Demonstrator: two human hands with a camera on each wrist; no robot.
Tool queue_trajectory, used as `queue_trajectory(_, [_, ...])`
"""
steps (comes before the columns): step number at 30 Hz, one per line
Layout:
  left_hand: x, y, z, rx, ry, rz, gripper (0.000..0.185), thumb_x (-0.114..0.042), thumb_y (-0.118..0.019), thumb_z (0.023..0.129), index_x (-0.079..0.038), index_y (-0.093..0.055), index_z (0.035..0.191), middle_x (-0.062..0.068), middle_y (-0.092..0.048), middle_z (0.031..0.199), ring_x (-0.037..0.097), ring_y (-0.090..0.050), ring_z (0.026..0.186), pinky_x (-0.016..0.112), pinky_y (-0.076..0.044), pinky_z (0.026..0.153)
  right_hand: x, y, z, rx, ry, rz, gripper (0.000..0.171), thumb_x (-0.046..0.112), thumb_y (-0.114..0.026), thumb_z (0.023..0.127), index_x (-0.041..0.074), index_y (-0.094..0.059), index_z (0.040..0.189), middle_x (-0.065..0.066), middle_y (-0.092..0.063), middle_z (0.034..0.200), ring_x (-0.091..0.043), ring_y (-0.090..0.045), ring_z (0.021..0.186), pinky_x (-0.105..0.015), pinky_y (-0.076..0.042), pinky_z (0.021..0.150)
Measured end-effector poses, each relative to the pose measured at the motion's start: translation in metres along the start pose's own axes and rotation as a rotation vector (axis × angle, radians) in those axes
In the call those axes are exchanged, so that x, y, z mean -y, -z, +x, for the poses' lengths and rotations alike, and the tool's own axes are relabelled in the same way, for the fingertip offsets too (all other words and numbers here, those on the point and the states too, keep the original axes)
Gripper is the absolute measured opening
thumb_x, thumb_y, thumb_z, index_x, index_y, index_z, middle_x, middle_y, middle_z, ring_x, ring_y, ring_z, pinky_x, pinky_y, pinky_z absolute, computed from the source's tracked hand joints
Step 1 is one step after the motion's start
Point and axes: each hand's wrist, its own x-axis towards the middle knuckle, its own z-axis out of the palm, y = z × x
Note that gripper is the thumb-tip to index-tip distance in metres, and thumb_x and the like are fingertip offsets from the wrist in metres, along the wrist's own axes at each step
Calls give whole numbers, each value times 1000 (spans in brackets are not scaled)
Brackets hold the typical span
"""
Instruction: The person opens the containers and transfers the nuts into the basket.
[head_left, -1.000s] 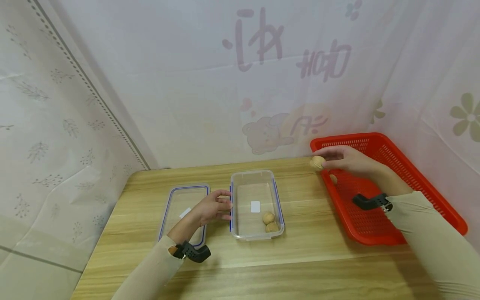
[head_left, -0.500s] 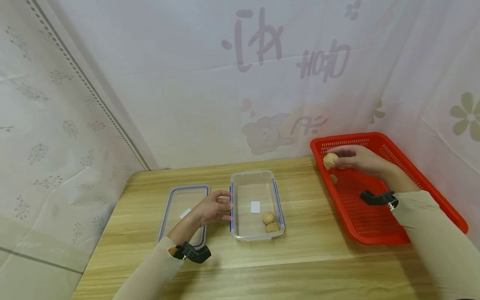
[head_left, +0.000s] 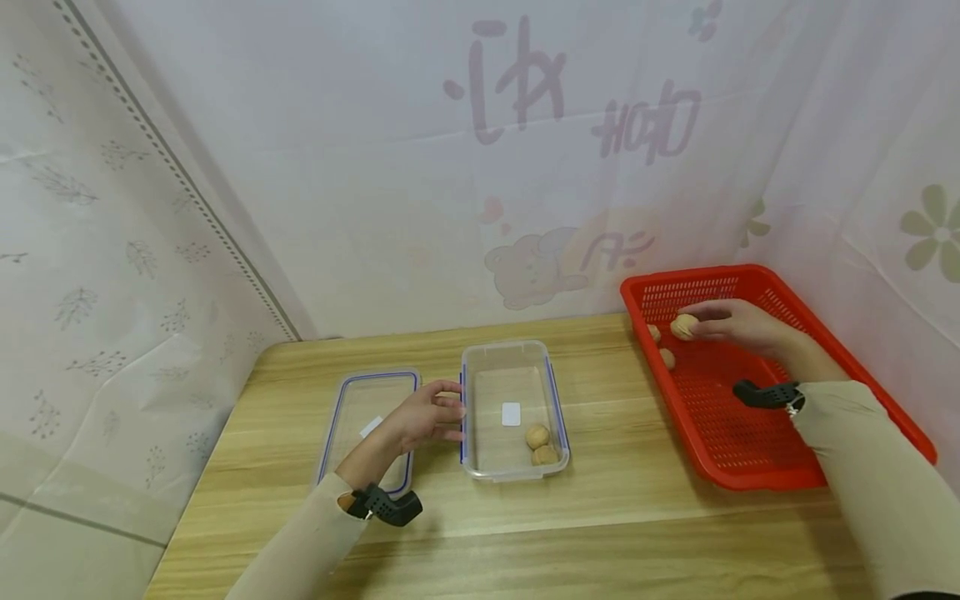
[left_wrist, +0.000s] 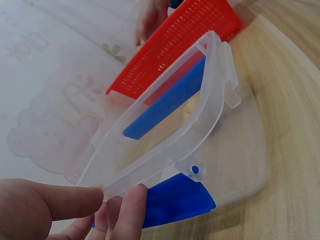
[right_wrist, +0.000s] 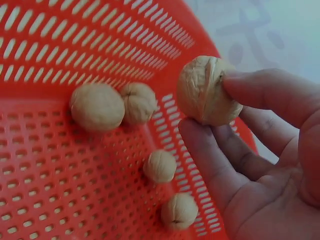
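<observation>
My right hand point(head_left: 738, 323) pinches a walnut point(right_wrist: 202, 92) between thumb and fingertips, above the left far part of the red plastic basket point(head_left: 723, 429). In the right wrist view, several other walnuts point(right_wrist: 97, 107) lie in the basket under the held one. At the left side of a clear plastic food box point(head_left: 487, 475), my left hand point(head_left: 427, 415) has its fingers spread and loosely bent. The thumb point(left_wrist: 82, 202) touches the rim, and fingertips rest by the blue latch point(left_wrist: 177, 200). Two walnuts point(head_left: 537, 435) sit in the box's near right corner.
A clear lid with a blue seal point(head_left: 375, 390) lies on the wooden table point(head_left: 570, 542), left of the box and partly under my left forearm. Printed curtains point(head_left: 390, 208) hang close behind and beside the table. The basket's slotted walls rise at the right.
My right hand has carried the walnut rightward, from beyond the basket's left rim to inside the basket's outline. My left hand, the box and its two walnuts have stayed in place.
</observation>
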Motion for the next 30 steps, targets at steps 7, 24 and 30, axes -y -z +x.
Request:
queue_trajectory(7, [0,2,1,2,-2,4,53,8,-55,100,7,-32,147,10,-50,107,17,-58,87,33,-65,78,-14,1,1,27,-68,3,56,23,-62,104,-13,-46,144,-28,-54,139,-15,-59,111,-39,-56,99])
queue_trajectory(24, [0,1,2,-15,9,0,51,8,-55,100,6,-34,146,11,-50,107,17,-57,89,36,-65,79,-29,-5,6,25,-139,-48,56,23,-67,99,-15,-51,137,-24,-60,130,-25,-60,110,-33,-58,92])
queue_trajectory(30, [1,2,1,-21,15,9,51,8,-55,100,6,-34,147,11,-51,108,18,-58,89,36,-65,80,-30,-7,6,26,-142,-67,54,21,-69,98,-16,-53,135,-21,-65,123,-20,-61,104,-24,-57,84])
